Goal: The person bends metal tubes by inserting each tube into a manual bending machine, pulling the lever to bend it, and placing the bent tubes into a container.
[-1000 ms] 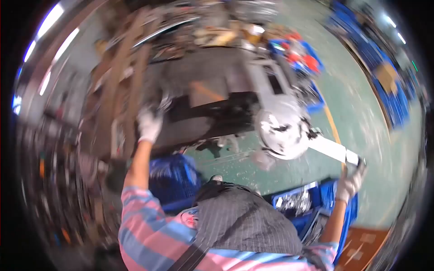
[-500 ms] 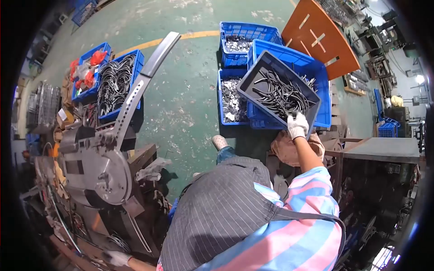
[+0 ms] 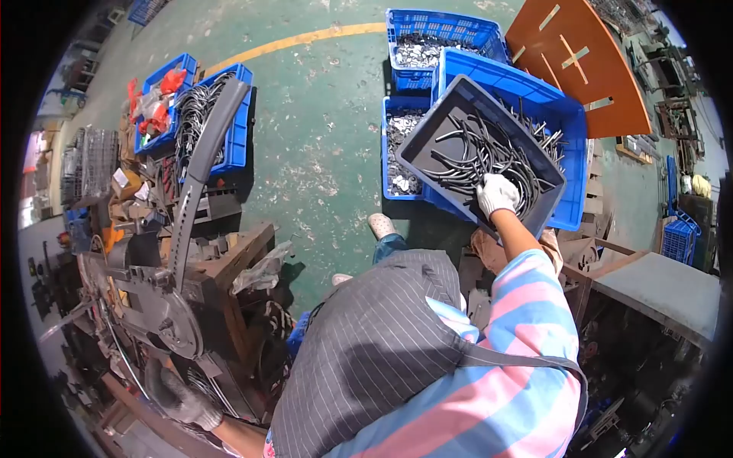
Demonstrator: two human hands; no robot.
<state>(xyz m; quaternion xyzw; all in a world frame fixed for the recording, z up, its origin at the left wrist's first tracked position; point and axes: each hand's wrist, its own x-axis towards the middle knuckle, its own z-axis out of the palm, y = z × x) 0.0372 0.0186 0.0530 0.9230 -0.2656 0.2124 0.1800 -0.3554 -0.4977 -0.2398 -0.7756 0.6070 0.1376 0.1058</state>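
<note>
My right hand (image 3: 498, 195), in a white glove, reaches into a grey plastic bin (image 3: 418, 136) full of curved dark metal tubes (image 3: 466, 164). Its fingers are curled down at the tubes near the bin's front side, their tips partly hidden. The bin sits tilted on top of a large blue crate (image 3: 574, 179). At lower left, my left hand (image 3: 182, 397) wears a glove with dark fingers and a pale cuff. Its fingers look stretched out beside a dark machine (image 3: 172, 324) with a long perforated lever (image 3: 200, 164); no held thing shows.
Blue crates of small metal pieces (image 3: 420, 52) stand behind the bin, beside an orange slotted board (image 3: 584, 65). More curved parts fill a blue crate (image 3: 238, 141) at left, next to one with red bags (image 3: 158, 114). A grey-topped bench (image 3: 664, 278) stands at right.
My right hand has moved from the bin's front edge deeper among the tubes. My left hand has risen beside the machine. The view has shifted, and the lever's tip appears farther left.
</note>
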